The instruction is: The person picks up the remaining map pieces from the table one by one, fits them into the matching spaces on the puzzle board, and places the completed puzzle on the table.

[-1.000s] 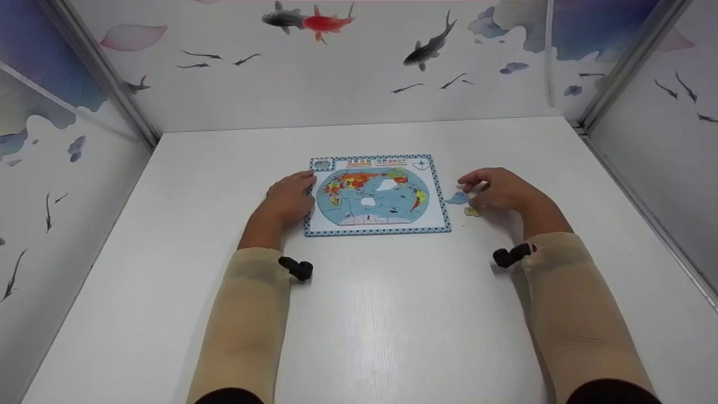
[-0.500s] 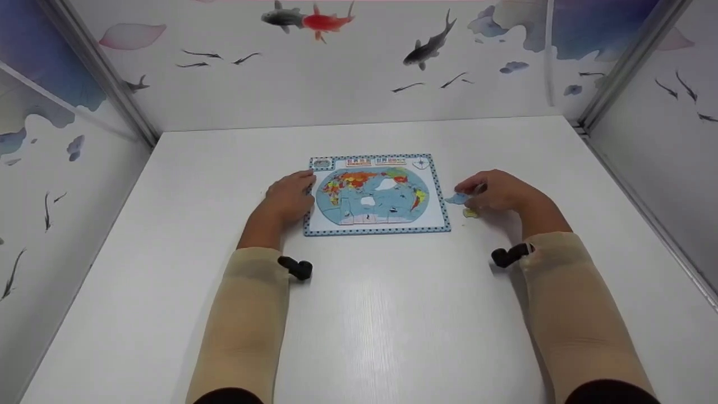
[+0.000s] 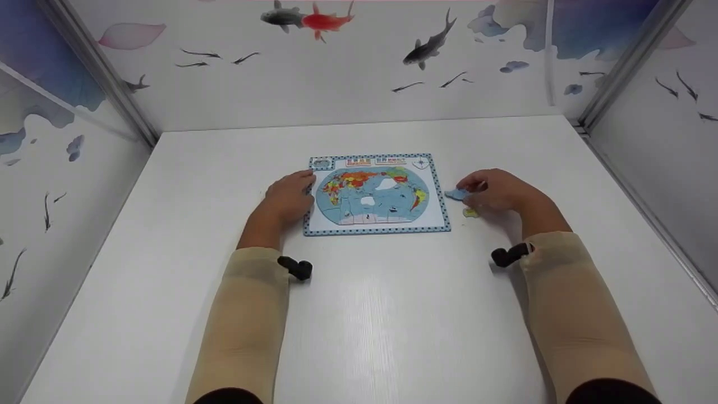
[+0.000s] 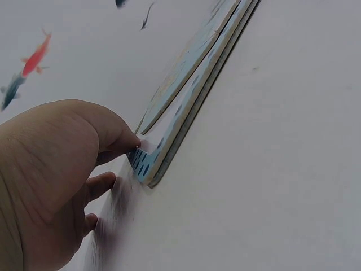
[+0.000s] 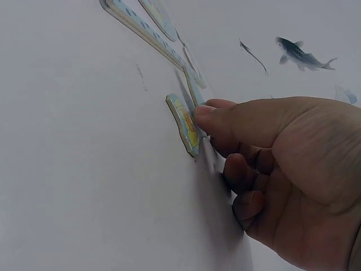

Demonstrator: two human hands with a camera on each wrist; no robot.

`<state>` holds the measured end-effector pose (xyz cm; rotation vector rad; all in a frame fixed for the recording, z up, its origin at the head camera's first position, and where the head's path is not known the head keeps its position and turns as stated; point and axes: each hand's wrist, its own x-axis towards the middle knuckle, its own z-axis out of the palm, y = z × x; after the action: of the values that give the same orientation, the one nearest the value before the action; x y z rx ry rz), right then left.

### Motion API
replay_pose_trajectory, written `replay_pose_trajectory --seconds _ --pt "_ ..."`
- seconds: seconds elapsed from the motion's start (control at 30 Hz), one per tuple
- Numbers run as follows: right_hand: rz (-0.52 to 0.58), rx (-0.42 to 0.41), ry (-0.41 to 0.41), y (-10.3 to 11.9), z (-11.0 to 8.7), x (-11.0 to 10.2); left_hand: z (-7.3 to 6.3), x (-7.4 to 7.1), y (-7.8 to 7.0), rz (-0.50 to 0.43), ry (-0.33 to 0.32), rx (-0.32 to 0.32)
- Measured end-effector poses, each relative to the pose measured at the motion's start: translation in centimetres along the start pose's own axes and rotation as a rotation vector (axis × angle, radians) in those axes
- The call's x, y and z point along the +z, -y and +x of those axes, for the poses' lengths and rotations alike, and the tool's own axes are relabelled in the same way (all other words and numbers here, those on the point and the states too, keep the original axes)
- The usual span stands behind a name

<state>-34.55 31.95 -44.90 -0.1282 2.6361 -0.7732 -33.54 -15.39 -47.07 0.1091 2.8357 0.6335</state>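
A world map puzzle board (image 3: 376,229) with a dotted blue border lies flat on the table, white gaps showing in its blue ocean. Against its left edge rests my left hand (image 3: 290,196); in the left wrist view the thumb (image 4: 121,135) touches the board's border near a corner, the other fingers lower beside it. To the right of the board, my right hand (image 3: 499,189) pinches a blue puzzle piece (image 3: 456,194) between thumb and fingers, one side of it tilted up. Just below that hand lies a yellow and blue puzzle piece (image 3: 470,213), flat on the table.
The white table (image 3: 370,314) runs back to a wall (image 3: 359,84) painted with fish. Side walls stand at left and right, with metal posts in the corners. A small black device (image 3: 297,269) sits on each sleeve cuff.
My right fingers have closed in on the blue puzzle piece and lifted it slightly at one side. The left hand and the board have stayed in place.
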Motion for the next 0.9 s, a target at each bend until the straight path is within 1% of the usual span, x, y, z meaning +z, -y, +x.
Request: replay_pose_trajectory --seconds 0.27,0.57,0.73,0.9 --pt "0.044 0.046 -0.025 0.14 0.20 0.06 -0.05 -0.04 -0.09 -0.009 0.002 -0.010" --pt "0.072 0.087 -0.092 0.48 0.24 0.15 0.23 0.10 -0.08 0.018 -0.002 -0.006" --pt "0.076 0.104 -0.086 0.58 0.12 0.24 0.27 0.16 0.01 0.017 -0.001 -0.001" --pt "0.074 0.098 -0.066 0.36 0.28 0.24 0.27 0.13 0.14 0.021 -0.010 0.024"
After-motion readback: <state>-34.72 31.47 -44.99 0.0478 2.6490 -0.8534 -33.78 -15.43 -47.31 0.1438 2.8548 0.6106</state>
